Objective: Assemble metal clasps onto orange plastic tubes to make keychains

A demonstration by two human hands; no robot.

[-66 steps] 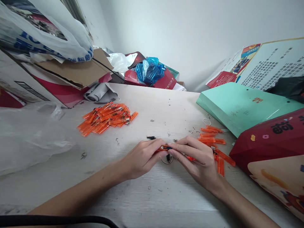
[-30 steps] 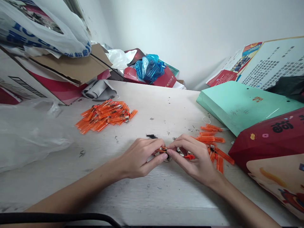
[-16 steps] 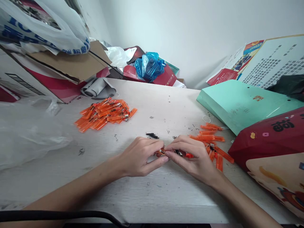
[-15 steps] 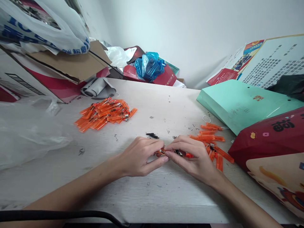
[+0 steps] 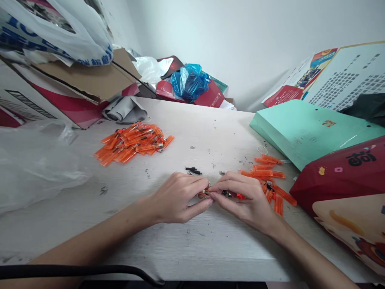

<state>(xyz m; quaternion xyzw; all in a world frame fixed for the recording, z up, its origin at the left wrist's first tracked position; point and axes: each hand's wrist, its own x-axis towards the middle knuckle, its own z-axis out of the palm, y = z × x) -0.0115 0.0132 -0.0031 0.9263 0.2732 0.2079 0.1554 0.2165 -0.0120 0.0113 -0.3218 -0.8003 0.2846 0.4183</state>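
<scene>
My left hand (image 5: 177, 198) and my right hand (image 5: 240, 198) meet fingertip to fingertip low over a whitish table (image 5: 168, 245). Both pinch one small orange lighter (image 5: 205, 193) with a metal end, mostly hidden by my fingers. My right hand also has an orange piece (image 5: 240, 196) under its fingers. A pile of several orange lighters (image 5: 132, 142) lies to the far left. A smaller scatter of orange lighters (image 5: 267, 176) lies just right of my right hand. Small black parts (image 5: 192, 170) lie just beyond my left hand.
A clear plastic bag (image 5: 33, 164) and a torn cardboard box (image 5: 60, 88) fill the left side. A mint-green paper bag (image 5: 303, 132) and a dark red bag (image 5: 343, 180) lie on the right. A blue plastic bag (image 5: 189, 82) and red boxes sit at the back.
My hands stay joined on the lighter, with only small finger shifts. The view has tilted slightly, so the table's things sit a little higher in the picture.
</scene>
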